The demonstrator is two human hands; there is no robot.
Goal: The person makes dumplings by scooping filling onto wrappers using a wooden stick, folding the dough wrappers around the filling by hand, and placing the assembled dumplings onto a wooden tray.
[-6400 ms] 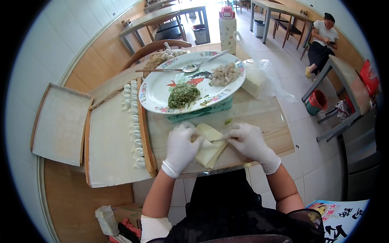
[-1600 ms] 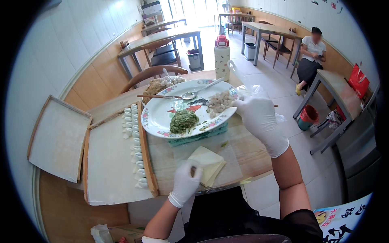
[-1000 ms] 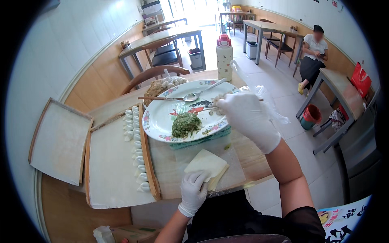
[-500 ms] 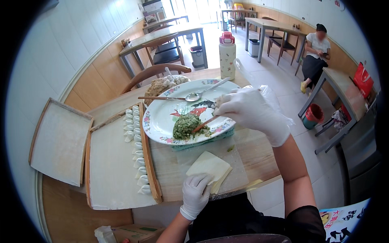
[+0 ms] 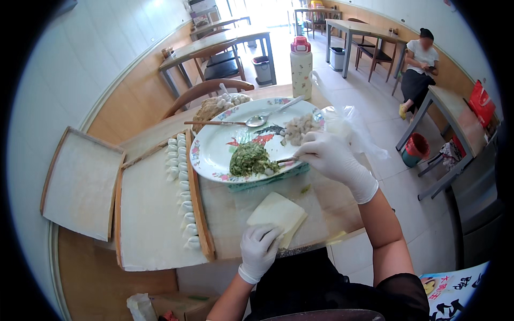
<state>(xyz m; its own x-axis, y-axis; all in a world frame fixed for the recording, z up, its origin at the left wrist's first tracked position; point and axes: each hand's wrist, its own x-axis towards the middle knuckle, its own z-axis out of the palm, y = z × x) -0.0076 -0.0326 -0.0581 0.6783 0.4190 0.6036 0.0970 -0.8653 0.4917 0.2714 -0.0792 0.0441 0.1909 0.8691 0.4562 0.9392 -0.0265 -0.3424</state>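
My gloved left hand (image 5: 259, 252) grips the near edge of a stack of square, pale yellow dough wrappers (image 5: 279, 209) by the table's front edge. Over the plate's right rim, my gloved right hand (image 5: 340, 165) is closed on a thin brown stick (image 5: 289, 159), its tip at the edge of a green chopped filling (image 5: 247, 159). That mound lies on a large oval white plate (image 5: 199, 160) with a flowered rim. Small greyish-white chunks (image 5: 300, 129) are heaped on the plate's right side, just beyond my right fingers. A metal spoon (image 5: 257, 121) and a wooden chopstick (image 5: 211, 123) rest toward the far side.
Left of the plate, a wood-framed tray (image 5: 150, 214) holds several folded dumplings (image 5: 185, 196) along its right side. Another tray (image 5: 80, 184) leans farther left. A bottle (image 5: 301, 69) and a plastic bag (image 5: 364, 131) stand behind the plate. A person (image 5: 421, 64) sits at far right.
My right hand has lowered toward me, uncovering the greyish-white chunks, and the stick's tip has shifted right along the filling. My left hand stays on the wrappers.
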